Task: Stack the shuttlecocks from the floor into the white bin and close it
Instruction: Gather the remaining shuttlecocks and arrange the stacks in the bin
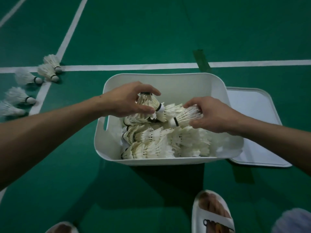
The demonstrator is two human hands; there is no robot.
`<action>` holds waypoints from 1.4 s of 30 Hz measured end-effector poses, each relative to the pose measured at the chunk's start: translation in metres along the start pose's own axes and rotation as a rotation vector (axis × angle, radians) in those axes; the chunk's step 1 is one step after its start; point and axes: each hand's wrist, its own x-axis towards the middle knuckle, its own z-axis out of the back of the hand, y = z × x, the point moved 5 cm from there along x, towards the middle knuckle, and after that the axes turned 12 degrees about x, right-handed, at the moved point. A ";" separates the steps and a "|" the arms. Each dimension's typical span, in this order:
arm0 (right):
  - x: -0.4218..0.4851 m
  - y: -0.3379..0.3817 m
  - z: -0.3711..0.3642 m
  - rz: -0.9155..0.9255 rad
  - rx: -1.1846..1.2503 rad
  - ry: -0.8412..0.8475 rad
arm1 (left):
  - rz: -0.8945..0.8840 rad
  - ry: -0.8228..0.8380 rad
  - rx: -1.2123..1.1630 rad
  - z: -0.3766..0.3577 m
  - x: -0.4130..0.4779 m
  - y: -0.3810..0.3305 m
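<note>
The white bin [168, 161] stands on the green court floor, holding several rows of nested white shuttlecocks [151, 143]. Over the bin's left half my left hand [127, 101] grips a short stack of shuttlecocks [148, 102] by the feathers, its cork pointing right. My right hand [210, 113] holds another shuttlecock [185, 116] by its skirt, with the cork aimed left and down. Several loose shuttlecocks [47, 71] lie on the floor at the far left. The bin's white lid [255, 118] lies flat on the floor against the bin's right side.
White court lines [117, 66] cross the floor behind the bin, and a strip of dark green tape [202, 60] sits on one. My feet in white slippers [212, 214] are at the bottom, just in front of the bin.
</note>
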 end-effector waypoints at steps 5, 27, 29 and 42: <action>0.002 -0.003 0.000 -0.008 0.059 0.001 | 0.004 0.004 -0.012 -0.003 0.009 -0.001; -0.022 -0.017 -0.034 -0.233 0.371 0.152 | -0.084 0.007 -0.049 -0.006 0.014 -0.010; -0.023 -0.019 -0.046 -0.271 0.425 0.155 | -0.086 0.016 -0.053 -0.007 0.015 -0.011; -0.016 -0.023 -0.059 -0.445 0.505 0.381 | -0.094 0.032 -0.081 -0.011 0.019 -0.005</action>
